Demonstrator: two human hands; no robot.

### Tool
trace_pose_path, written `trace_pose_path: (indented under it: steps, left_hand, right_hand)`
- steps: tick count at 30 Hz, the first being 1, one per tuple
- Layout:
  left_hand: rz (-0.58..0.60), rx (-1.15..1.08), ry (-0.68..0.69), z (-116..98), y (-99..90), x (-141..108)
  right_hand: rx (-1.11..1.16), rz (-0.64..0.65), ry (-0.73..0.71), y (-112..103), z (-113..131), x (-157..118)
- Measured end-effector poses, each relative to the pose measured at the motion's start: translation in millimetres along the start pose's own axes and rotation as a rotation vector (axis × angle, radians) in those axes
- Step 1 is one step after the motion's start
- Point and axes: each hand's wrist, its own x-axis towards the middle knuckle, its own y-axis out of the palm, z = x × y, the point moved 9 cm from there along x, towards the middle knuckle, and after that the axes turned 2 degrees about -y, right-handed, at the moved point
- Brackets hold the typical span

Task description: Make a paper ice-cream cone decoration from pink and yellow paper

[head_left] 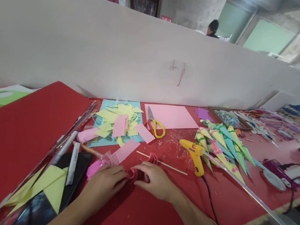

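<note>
Between my two hands is a small red coiled strip [133, 175], partly hidden by fingers. My left hand [105, 181] is closed, its fingertips at the coil's left side. From the right, my right hand [158, 181] pinches the same coil with thumb and fingers. Just beyond them, a similar looped pink-red coil [153, 158] lies at a thin wooden stick [170, 166]. A bright pink lump [96, 167], perhaps clay in plastic, sits against my left hand. Pink paper pieces [125, 150] lie just past it.
A yellow glue gun [194, 155] with a clear glue stick lies right, before paper cones [225, 145]. Yellow-handled scissors [156, 124] rest on pink paper [178, 117]. Yellow paper scraps [110, 116] are heaped behind. Left are a marker [73, 163] and red board [23, 139].
</note>
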Motion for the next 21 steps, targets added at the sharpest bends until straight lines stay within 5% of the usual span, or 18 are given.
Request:
trace_pose_path:
  steps: [21]
  left_hand:
    - [0.017,0.028,0.006,0.9,2.4,0.6]
  right_hand:
    - [-0.124,-0.008,0.002,4.9,2.2,1.1]
